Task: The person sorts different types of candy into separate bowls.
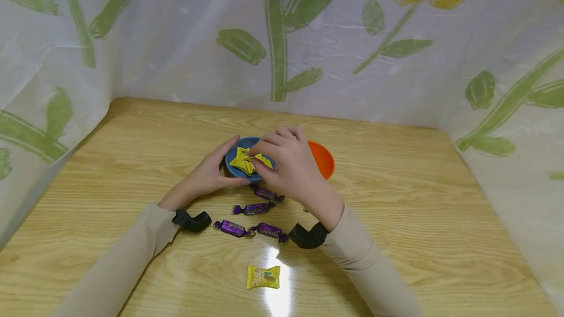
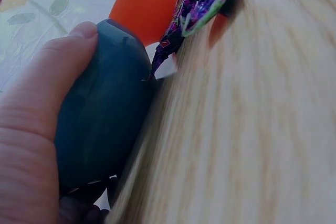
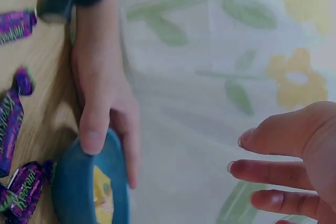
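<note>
My left hand (image 1: 204,172) grips a blue bowl (image 2: 105,108) from its left side, thumb at the near rim and fingers around the far side. Several yellow-wrapped candies (image 1: 242,163) lie inside the bowl. Over its right side hovers my right hand (image 1: 288,160), which hides part of the bowl and candies in the head view. In the right wrist view, the right thumb (image 3: 273,135) and fingers are apart, with nothing between them.
Behind my right hand stands an orange bowl (image 1: 325,160), partly covered. Several purple-wrapped candies (image 1: 232,228) are scattered on the wooden table (image 1: 396,209) just in front of the blue bowl. One yellow candy (image 1: 263,277) lies nearer to me. A flower-patterned curtain (image 1: 185,53) surrounds the table.
</note>
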{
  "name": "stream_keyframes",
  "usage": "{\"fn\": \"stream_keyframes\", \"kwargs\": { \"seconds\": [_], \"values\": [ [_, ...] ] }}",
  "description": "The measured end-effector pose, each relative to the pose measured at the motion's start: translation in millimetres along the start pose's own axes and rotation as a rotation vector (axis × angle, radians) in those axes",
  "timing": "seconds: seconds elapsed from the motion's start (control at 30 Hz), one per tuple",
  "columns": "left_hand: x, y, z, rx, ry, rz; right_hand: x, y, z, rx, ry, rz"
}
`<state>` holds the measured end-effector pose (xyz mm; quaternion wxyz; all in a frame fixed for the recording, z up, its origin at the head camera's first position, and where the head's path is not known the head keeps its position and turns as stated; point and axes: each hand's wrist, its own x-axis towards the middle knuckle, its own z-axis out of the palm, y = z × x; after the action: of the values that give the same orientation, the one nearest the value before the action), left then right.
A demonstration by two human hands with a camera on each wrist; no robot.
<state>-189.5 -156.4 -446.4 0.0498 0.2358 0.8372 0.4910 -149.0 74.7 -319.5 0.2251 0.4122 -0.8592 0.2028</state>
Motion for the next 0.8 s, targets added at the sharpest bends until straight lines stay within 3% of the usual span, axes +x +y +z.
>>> {"fn": "stream_keyframes", "kwargs": {
  "seconds": [0.37, 0.8],
  "values": [
    [1.3, 0.9, 1.5, 0.008, 0.015, -0.019, -35.8, -21, -30, 0.091, -0.022, -0.096],
    [-1.1, 1.2, 0.3, 0.032, 0.015, -0.029, -71.5, -46, -33, 0.072, -0.165, -0.195]
  ]
}}
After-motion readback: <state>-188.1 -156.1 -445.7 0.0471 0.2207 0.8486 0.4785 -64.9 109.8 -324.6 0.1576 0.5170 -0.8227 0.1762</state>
